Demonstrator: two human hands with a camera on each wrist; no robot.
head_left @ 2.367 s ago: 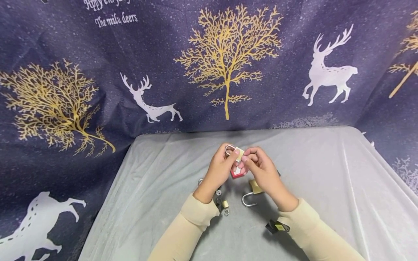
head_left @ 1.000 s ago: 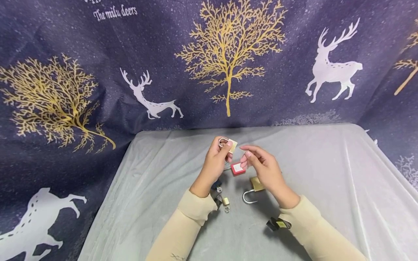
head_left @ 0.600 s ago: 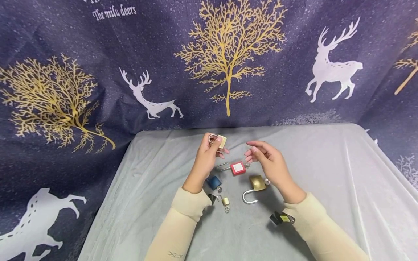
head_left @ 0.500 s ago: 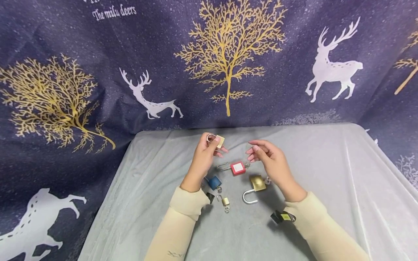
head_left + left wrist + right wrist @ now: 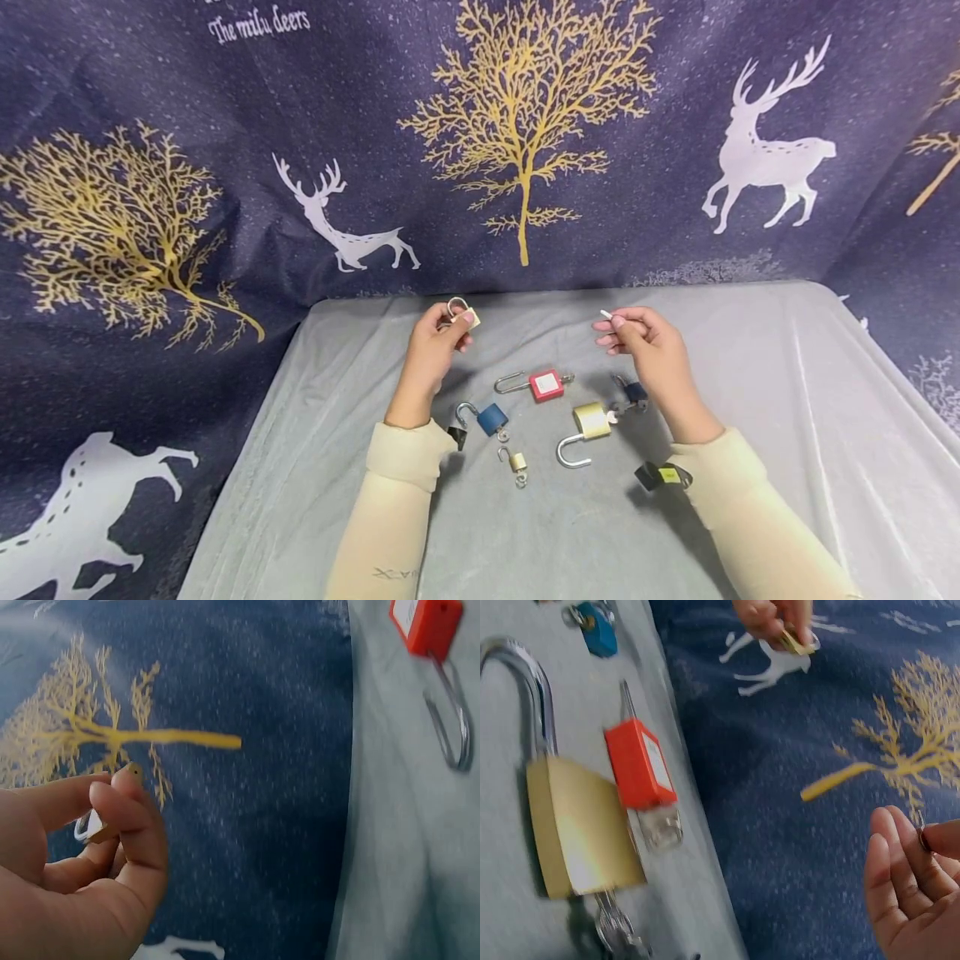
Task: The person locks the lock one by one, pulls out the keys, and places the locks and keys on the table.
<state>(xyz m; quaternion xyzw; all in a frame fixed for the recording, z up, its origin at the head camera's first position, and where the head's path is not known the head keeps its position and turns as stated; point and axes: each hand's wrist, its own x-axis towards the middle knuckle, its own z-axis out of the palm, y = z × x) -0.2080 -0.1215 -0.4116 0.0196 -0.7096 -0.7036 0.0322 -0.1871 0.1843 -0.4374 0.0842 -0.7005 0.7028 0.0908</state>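
Note:
In the head view, my left hand [image 5: 432, 343] pinches a small brass padlock [image 5: 475, 317] between thumb and fingers, its silver shackle standing up above the knuckles. The left wrist view shows part of that padlock [image 5: 100, 829] behind the curled fingers. Well apart to the right, my right hand [image 5: 651, 343] holds a small thin key [image 5: 605, 315] between thumb and forefinger, the other fingers loosely bent. Only a narrow metal edge of the key [image 5: 922, 831] shows in the right wrist view. Both hands are raised over the far part of the table.
Several padlocks with shackles sprung lie on the grey cloth [image 5: 480, 533]: a red one [image 5: 547, 385], a blue one [image 5: 492, 419], a large brass one [image 5: 592, 421], a tiny brass one [image 5: 518, 462] and a dark blue one [image 5: 636, 393]. A patterned curtain [image 5: 480, 208] hangs behind.
The hands were together at the padlock and have drawn apart, left hand leftward with the padlock, right hand rightward with the key. More padlocks on the table have come into sight.

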